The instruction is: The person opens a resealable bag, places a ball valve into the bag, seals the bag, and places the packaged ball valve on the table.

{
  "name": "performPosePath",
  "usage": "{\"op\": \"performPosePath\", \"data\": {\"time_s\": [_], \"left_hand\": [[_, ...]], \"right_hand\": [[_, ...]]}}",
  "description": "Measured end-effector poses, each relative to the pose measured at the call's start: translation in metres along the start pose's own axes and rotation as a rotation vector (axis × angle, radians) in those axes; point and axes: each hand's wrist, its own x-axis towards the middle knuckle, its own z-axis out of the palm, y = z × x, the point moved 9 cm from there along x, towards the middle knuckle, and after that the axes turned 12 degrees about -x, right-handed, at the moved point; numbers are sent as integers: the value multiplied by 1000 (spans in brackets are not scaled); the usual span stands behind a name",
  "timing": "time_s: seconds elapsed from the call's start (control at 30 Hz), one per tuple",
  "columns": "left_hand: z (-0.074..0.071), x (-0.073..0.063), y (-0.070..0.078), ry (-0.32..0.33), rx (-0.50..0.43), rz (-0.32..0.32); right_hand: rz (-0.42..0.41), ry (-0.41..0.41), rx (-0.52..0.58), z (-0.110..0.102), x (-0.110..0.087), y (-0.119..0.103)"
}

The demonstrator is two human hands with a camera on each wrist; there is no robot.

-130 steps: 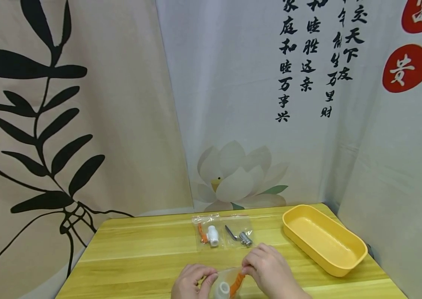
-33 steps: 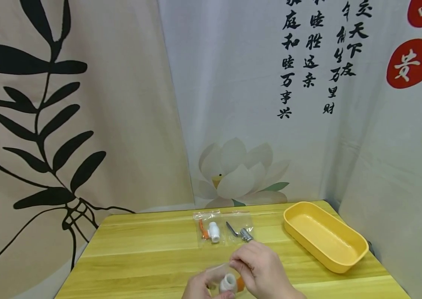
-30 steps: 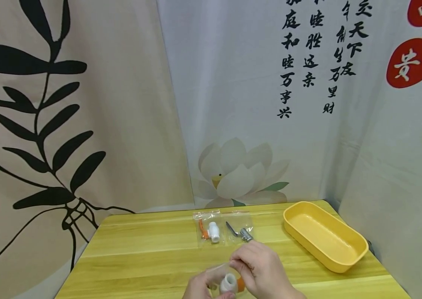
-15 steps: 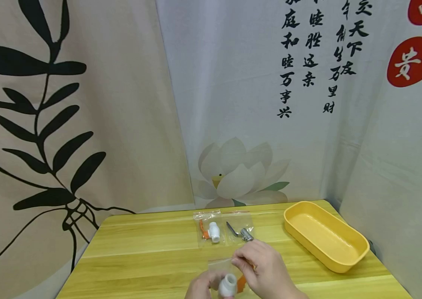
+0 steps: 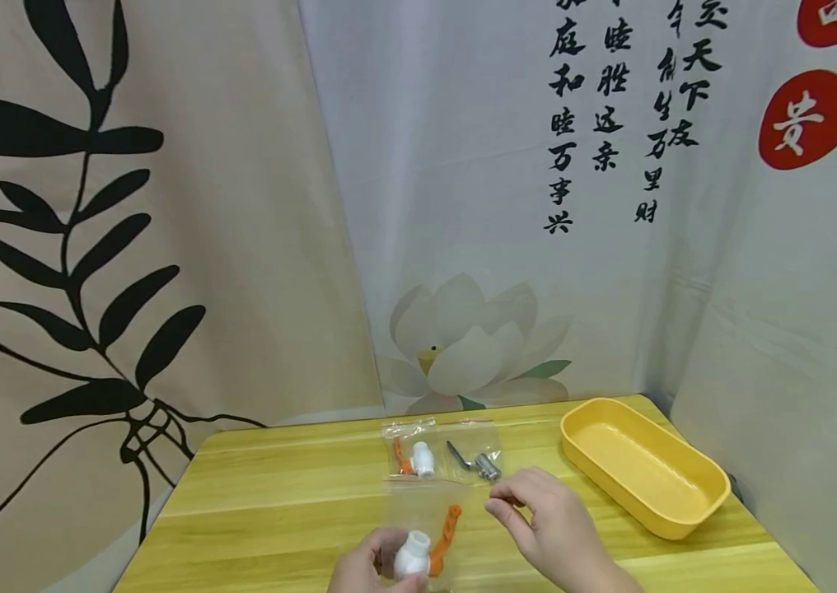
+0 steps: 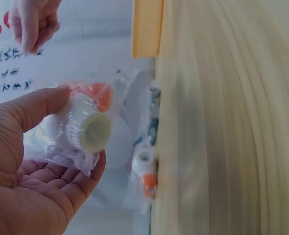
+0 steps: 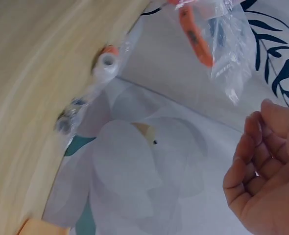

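My left hand (image 5: 367, 567) grips a clear zip bag (image 5: 418, 501) around the white plastic ball valve (image 5: 413, 554) inside it. Beside the valve body, within the bag, stands an orange lever handle (image 5: 446, 535). In the left wrist view, thumb and fingers wrap the white valve (image 6: 88, 128) through the crinkled plastic. My right hand (image 5: 555, 527) is off to the right of the bag, apart from it, with loosely bent fingers. The right wrist view shows that hand (image 7: 269, 171) holding nothing, while the bagged orange handle (image 7: 196, 39) hangs above.
Two more clear bags lie further back on the wooden table (image 5: 263, 494). One has a white valve (image 5: 423, 459) with an orange handle, the other a metal valve (image 5: 487, 467) and a dark lever. A yellow tray (image 5: 693, 520) stands at the right.
My right hand has let go of the bag's upper part and moved right. My left hand has shifted left with the bag, which now stands spread, showing the orange handle.
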Motion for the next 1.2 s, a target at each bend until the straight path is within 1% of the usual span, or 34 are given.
{"op": "performPosePath", "data": {"time_s": [0.07,0.2,0.3,0.4,0.47,0.53,0.63,0.7,0.77,0.97,1.07,1.2], "left_hand": [[-11,3,-8,29,-30,-46],[-40,9,-17,118,-2,-106],[-64,14,-27,211,18,-154],[-84,18,-35,280,18,-200],[-95,23,-39,303,20,-217],[-105,30,-40,313,25,-226],[-117,42,-42,331,18,-227],[-123,50,-42,338,6,-228],[-125,57,-42,323,-26,-227],[-118,83,-44,270,-120,-243],[-115,94,-47,272,-142,-252],[-115,104,-53,291,-138,-271]], "right_hand": [[6,-38,-6,3,-5,6],[24,-164,-34,11,-19,22],[58,-288,-52,18,-30,37],[111,-412,-78,23,-41,53],[152,-490,-104,24,-47,63],[179,-537,-135,24,-53,72],[203,-566,-156,23,-60,81],[214,-570,-158,22,-64,85],[220,-572,-155,22,-67,88],[244,-596,-164,20,-75,98],[243,-599,-170,19,-77,100],[235,-608,-158,20,-79,101]]}}
